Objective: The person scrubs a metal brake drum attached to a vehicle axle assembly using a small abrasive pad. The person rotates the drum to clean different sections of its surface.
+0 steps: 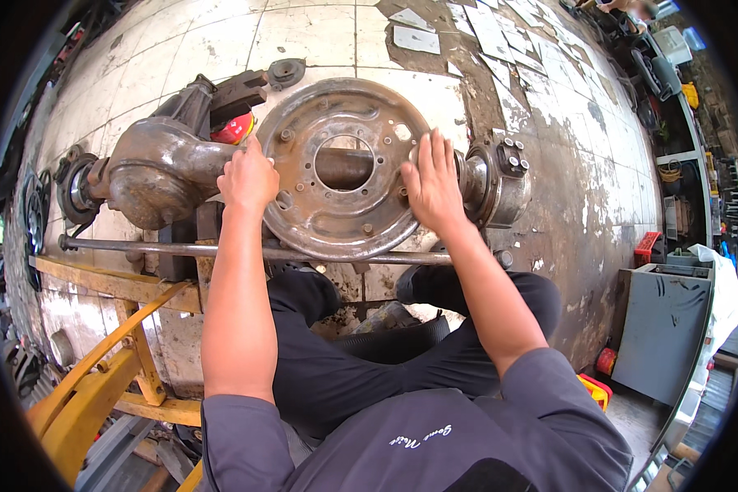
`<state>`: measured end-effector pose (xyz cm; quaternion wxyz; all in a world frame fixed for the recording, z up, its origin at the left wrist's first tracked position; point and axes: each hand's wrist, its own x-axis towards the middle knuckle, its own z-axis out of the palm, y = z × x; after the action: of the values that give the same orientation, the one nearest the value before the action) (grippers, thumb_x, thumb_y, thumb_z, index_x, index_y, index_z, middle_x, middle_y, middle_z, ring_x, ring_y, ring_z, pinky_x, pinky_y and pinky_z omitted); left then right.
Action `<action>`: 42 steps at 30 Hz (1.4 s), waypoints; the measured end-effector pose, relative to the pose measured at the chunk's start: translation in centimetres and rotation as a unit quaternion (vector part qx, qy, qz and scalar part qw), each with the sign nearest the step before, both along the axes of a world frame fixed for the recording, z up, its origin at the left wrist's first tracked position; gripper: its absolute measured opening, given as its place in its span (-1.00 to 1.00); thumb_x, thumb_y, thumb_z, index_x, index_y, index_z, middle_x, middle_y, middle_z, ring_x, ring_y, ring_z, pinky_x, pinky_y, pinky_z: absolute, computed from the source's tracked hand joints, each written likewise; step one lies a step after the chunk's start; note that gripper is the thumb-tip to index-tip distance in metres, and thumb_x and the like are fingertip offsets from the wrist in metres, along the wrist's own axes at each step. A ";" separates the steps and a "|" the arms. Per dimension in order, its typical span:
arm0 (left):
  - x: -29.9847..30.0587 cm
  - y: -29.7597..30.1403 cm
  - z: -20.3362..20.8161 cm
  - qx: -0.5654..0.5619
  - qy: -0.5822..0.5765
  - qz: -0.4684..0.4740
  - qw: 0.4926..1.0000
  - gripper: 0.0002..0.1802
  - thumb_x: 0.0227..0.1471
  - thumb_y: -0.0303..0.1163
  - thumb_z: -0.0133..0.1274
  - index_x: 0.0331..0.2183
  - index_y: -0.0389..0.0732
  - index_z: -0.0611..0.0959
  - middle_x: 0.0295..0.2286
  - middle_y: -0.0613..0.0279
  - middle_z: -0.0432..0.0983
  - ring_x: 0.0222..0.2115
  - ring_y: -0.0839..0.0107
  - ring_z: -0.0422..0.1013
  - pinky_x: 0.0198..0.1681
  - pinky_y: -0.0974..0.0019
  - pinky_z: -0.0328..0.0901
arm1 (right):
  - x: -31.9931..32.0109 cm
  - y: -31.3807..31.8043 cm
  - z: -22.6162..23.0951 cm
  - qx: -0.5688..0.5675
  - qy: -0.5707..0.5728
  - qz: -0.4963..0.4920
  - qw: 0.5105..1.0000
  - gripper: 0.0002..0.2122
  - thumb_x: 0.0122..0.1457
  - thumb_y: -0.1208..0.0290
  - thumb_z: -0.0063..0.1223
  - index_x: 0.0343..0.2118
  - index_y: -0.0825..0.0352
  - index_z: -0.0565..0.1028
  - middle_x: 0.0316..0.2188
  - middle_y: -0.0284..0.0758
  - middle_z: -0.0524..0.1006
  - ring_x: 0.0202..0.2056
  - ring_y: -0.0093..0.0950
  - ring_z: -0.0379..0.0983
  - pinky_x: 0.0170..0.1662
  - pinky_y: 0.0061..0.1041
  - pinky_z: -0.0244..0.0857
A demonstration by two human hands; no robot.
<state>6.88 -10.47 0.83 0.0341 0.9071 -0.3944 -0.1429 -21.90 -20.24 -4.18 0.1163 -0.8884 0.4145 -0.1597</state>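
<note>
A round, rusty brake backing plate with a large centre hole and several bolt holes faces me, resting across an axle. Its left rim is held by my left hand, fingers curled at the edge. My right hand lies flat against the right rim, fingers stretched out and pointing away. Left of the plate bulges the axle's differential housing. Beyond my right hand sits a hub with a dark block. Through the centre hole a rusty tube shows.
A long steel rod runs in front of the axle. To the left stands a yellow metal frame. A grey cabinet is at the right. Broken tiles lie on the far floor. Another person is at the far right.
</note>
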 end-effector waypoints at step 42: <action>1.0 -0.4 0.4 0.055 0.013 0.018 0.998 -0.30 0.12 -0.22 0.05 0.23 -0.18 0.25 -0.02 -0.10 0.48 0.02 -0.06 0.41 0.05 -0.13 0.27 | -0.5 5.7 0.5 0.060 -0.001 -0.019 0.998 -0.28 0.33 -0.08 -0.33 0.31 0.50 0.07 0.37 0.04 -0.05 0.38 0.09 -0.27 0.35 0.08 -0.27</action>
<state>7.84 -10.91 1.26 -0.0078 0.9126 -0.3692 -0.1755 -22.42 -14.57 -3.68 0.1667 -0.8718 0.4398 -0.1371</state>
